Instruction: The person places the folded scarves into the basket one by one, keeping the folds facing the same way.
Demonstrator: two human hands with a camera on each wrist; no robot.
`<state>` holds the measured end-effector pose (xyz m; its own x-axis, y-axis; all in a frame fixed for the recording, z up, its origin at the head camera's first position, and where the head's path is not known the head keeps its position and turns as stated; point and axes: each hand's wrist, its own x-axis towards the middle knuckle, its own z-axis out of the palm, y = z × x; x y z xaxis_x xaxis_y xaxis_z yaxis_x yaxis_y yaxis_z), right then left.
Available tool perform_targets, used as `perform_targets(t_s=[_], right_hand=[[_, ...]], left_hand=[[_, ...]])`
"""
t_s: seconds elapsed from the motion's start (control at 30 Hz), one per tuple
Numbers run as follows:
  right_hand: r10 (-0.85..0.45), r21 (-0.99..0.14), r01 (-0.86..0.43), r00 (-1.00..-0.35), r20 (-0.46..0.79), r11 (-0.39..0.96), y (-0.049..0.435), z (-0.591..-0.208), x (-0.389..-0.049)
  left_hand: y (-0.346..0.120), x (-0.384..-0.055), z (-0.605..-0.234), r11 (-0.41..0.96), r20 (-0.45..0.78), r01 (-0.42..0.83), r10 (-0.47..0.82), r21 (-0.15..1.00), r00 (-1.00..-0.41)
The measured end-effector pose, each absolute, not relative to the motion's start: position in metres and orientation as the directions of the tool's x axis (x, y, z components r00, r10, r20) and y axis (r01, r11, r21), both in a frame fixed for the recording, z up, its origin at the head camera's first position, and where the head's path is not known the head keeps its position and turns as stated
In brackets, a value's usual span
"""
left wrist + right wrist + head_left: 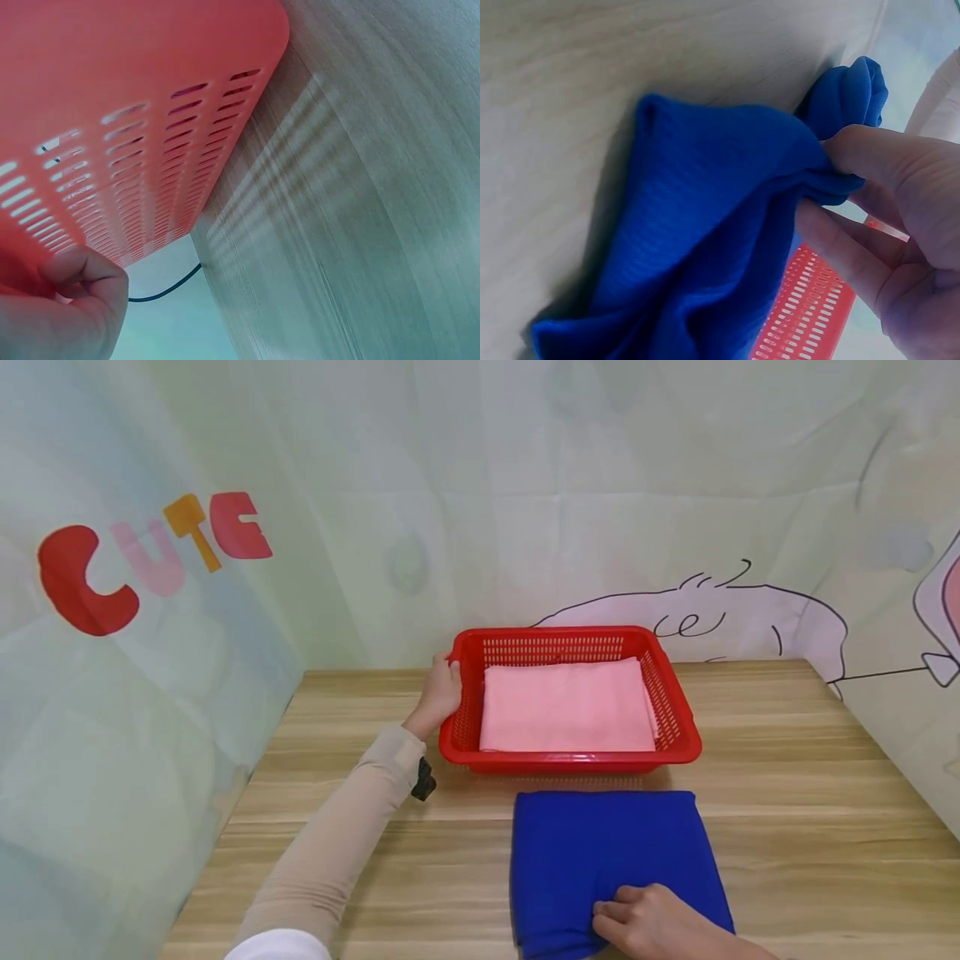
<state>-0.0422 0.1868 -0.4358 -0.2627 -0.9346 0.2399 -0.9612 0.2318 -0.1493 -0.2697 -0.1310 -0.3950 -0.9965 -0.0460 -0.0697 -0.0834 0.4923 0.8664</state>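
Note:
A red plastic basket (570,757) with slotted walls stands at the back of the table, and a folded pink cloth (566,706) lies inside it. My left hand (438,693) grips the basket's left rim; the left wrist view shows its fingers curled at the slotted wall (142,172). In front of the basket a folded blue cloth (615,852) lies on the table. At its near edge my right hand (652,922) pinches the fabric between thumb and fingers. Up close in the right wrist view, the blue cloth (712,172) bunches and folds around that pinch.
The wooden table (787,793) runs back to a printed curtain (450,510) with coloured letters and a line drawing. A small dark device (423,779) sits at the left wrist. In the left wrist view a thin dark cable (169,290) shows beyond the basket.

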Motion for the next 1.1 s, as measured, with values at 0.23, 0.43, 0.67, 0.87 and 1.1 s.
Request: perform_targets(t_s=[0.23, 0.43, 0.67, 0.87, 1.1], right_hand=[[-0.930, -0.114, -0.969, -0.244, 0.275, 0.220, 0.183, -0.436, -0.042], [-0.934, -0.117, -0.970, -0.239, 0.267, 0.215, 0.181, -0.436, -0.042], [-0.937, -0.110, -0.976, -0.213, 0.276, 0.190, 0.176, -0.437, -0.043], [-0.945, -0.150, -0.971, -0.220, 0.241, 0.187, 0.172, -0.434, -0.043], [-0.943, -0.163, -0.969, -0.223, 0.247, 0.187, 0.166, -0.435, -0.043]], left_hand=[[-0.131, -0.270, -0.395, 0.497, -0.059, -0.074, -0.044, 0.864, -0.997], [-0.132, -0.269, -0.395, 0.500, -0.054, -0.068, -0.042, 0.863, -0.998], [-0.131, -0.270, -0.395, 0.506, -0.057, -0.074, -0.049, 0.860, -0.997], [-0.131, -0.269, -0.395, 0.488, -0.064, -0.077, -0.042, 0.870, -0.997], [-0.131, -0.269, -0.394, 0.487, -0.067, -0.079, -0.043, 0.870, -0.997]])
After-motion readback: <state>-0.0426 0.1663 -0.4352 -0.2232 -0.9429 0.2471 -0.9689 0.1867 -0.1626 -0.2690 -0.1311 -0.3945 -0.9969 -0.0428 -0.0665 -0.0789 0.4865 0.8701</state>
